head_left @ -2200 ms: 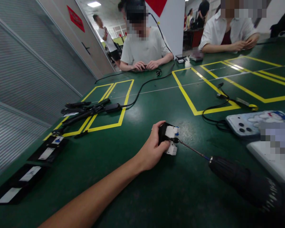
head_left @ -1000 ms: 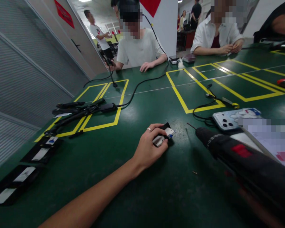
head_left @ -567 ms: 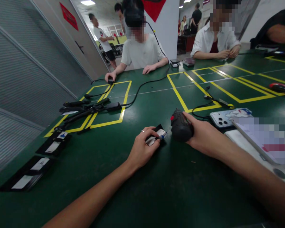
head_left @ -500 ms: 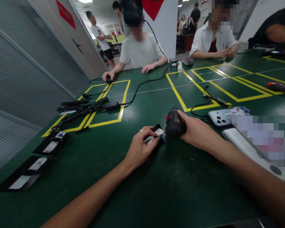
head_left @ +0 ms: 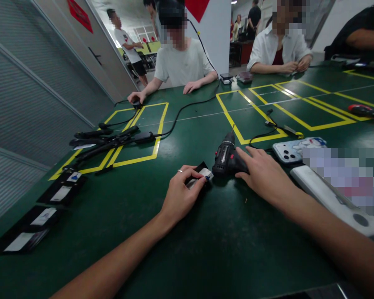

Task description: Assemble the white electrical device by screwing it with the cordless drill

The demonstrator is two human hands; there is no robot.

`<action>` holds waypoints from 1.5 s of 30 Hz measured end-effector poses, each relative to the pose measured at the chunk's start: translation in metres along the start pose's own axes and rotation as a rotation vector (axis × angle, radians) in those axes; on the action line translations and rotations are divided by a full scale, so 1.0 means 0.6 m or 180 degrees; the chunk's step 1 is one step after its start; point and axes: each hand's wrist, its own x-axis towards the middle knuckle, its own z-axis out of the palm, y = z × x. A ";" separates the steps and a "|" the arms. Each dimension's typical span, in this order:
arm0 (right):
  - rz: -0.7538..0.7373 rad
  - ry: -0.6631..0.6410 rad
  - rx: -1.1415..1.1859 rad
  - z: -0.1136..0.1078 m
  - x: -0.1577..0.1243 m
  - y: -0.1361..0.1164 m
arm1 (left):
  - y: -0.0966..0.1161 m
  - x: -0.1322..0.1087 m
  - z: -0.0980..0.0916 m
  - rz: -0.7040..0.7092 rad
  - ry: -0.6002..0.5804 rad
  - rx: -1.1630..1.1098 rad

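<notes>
Black casing down, the drill [head_left: 226, 160] now lies on the table [head_left: 180, 257], no longer gripped upright: the right hand [head_left: 264, 170] has loosened, its fingers spread open around the handle, which seems to free it from the tool. Left of the drill, the left hand [head_left: 180, 193] pinches the small black-and-white block [head_left: 206, 172] between thumb and fingers. A screw [head_left: 246, 201] lies just below the right thumb. Beyond the fingers, yellow tape [head_left: 157, 151] marks the green surface; farther off sits a person in white [head_left: 182, 58].
</notes>
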 end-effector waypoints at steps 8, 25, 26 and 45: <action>-0.0679 -0.0591 0.1343 0.004 -0.114 0.005 | 0.002 -0.003 -0.004 -0.0001 -0.0027 0.0057; -0.0652 -0.0580 0.1757 0.049 -0.111 0.005 | 0.012 -0.011 -0.010 -0.0028 -0.0275 0.0144; -0.0653 -0.0572 0.1611 0.050 -0.113 0.003 | 0.013 -0.012 -0.010 -0.0016 -0.0270 0.0141; 0.0015 0.0108 0.3912 0.038 -0.029 -0.101 | 0.007 -0.023 0.019 0.0148 0.0092 -0.0219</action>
